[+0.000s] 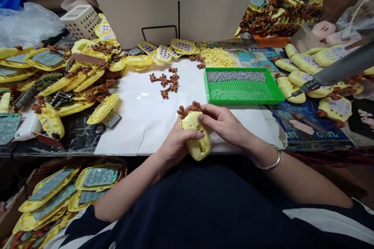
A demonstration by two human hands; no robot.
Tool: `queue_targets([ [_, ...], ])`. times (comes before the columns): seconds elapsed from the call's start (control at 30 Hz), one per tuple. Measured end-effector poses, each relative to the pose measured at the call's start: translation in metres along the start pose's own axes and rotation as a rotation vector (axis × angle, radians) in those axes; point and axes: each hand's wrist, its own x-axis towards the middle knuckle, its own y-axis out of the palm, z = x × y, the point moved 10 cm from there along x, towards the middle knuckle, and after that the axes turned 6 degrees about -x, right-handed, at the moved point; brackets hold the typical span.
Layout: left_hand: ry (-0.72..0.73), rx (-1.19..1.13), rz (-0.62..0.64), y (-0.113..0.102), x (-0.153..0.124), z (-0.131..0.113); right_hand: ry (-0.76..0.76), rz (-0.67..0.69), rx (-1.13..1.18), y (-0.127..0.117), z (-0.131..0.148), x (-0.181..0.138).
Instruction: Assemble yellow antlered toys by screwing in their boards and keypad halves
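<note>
Between my hands, at the front edge of the white work sheet, is a yellow plastic toy shell (198,146) with two brown antlers (188,109) at its top end. My left hand (178,140) wraps round its left side, with the thumb across the front. The fingers of my right hand (223,122) grip its upper right side close to the antlers. The side facing me shows small holes and a recess. Ahead on the sheet lie several loose brown antler pieces (165,81). A green tray (245,101) of small metal screws (236,76) stands beyond my right hand.
Yellow shell halves with circuit boards (48,59) pile up at the left, more in a box (96,177) below. A powered screwdriver (336,64) reaches in from the right over assembled yellow toys (306,62). Small yellow parts (219,57) lie before a large carton (172,7).
</note>
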Motion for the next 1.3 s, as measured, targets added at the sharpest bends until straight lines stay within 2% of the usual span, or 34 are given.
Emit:
queue_targets([
  [0.13, -0.102, 0.044, 0.053, -0.002, -0.015, 0.015, 0.172, 0.077, 0.216, 0.013, -0.017, -0.011],
  [0.3, 0.1, 0.47, 0.065, -0.016, -0.031, -0.002, 0.267, -0.02, 0.314, 0.008, -0.029, -0.03],
  [0.4, 0.11, 0.536, 0.116, -0.015, -0.037, -0.002, 0.312, 0.014, 0.35, 0.016, -0.032, -0.04],
  [0.53, 0.086, 0.526, 0.118, -0.017, -0.04, 0.0, 0.253, 0.055, 0.317, 0.022, -0.024, -0.045],
  [0.7, 0.11, 0.675, 0.115, -0.019, -0.044, -0.002, 0.202, 0.093, 0.223, 0.023, -0.021, -0.052],
  [0.87, 0.127, 0.697, 0.113, -0.019, -0.044, -0.003, 0.205, -0.003, 0.243, 0.017, -0.026, -0.054],
  [1.07, 0.022, 0.616, 0.089, -0.021, -0.046, 0.006, 0.221, 0.113, 0.232, 0.026, -0.026, -0.055],
  [1.2, 0.017, 0.645, 0.074, -0.014, -0.053, 0.003, 0.131, 0.039, 0.085, 0.016, -0.012, -0.056],
  [1.3, 0.025, 0.622, 0.042, -0.014, -0.054, 0.001, 0.143, 0.018, 0.104, 0.013, -0.011, -0.057],
])
